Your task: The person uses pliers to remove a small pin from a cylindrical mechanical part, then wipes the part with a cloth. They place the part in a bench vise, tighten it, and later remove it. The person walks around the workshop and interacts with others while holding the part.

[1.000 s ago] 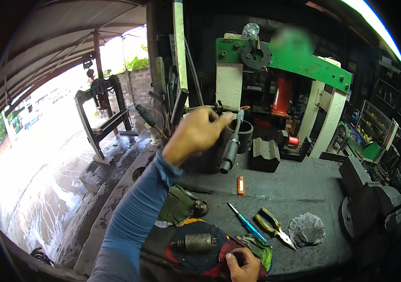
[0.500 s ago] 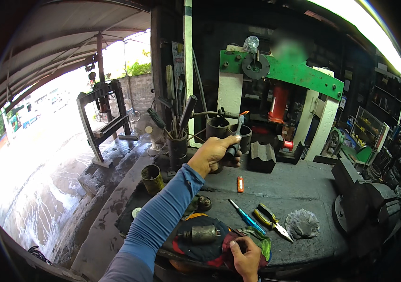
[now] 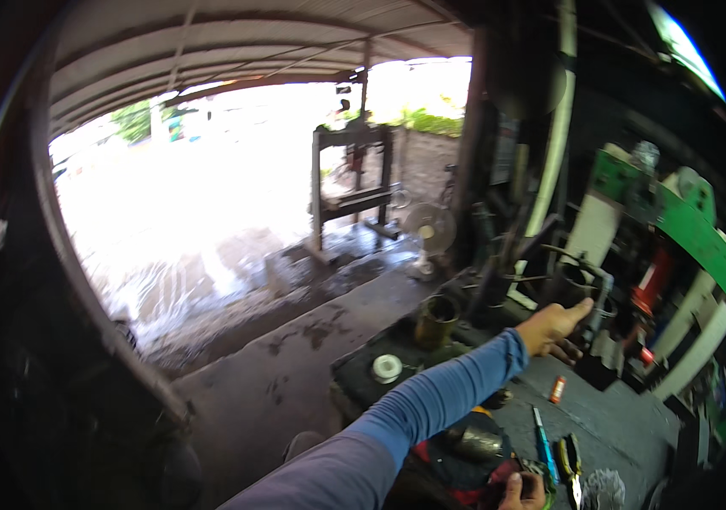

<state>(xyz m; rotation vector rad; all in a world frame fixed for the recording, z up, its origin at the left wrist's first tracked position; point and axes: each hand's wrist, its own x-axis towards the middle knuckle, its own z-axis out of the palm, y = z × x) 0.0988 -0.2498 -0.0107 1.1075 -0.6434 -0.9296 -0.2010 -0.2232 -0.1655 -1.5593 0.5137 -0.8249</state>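
My left hand (image 3: 550, 330) reaches across the bench, closed around a dark-handled tool with a grey metal shaft (image 3: 606, 291) that points up beside dark metal pots (image 3: 569, 285). Blur hides the tool's exact kind. At the lower edge, my right hand (image 3: 523, 493) has its fingers curled over a red and dark cloth (image 3: 465, 495); anything inside them is hidden. A metal cylinder part (image 3: 475, 442) lies on the cloth. To the right are a blue screwdriver (image 3: 544, 444), yellow-and-black pliers (image 3: 569, 467), a crumpled clear plastic bag (image 3: 604, 490) and a small orange item (image 3: 558, 389).
An open can (image 3: 437, 321) and a white round piece (image 3: 387, 368) sit at the bench's left. Beyond stand a fan (image 3: 429, 228) and a dark metal frame (image 3: 354, 183). A green-and-white press (image 3: 707, 242) with a red cylinder rises at the right.
My view has swung left, so the bench, press and both hands appear farther right and the yard fills more of the picture. My left hand stays around the dark-handled tool.
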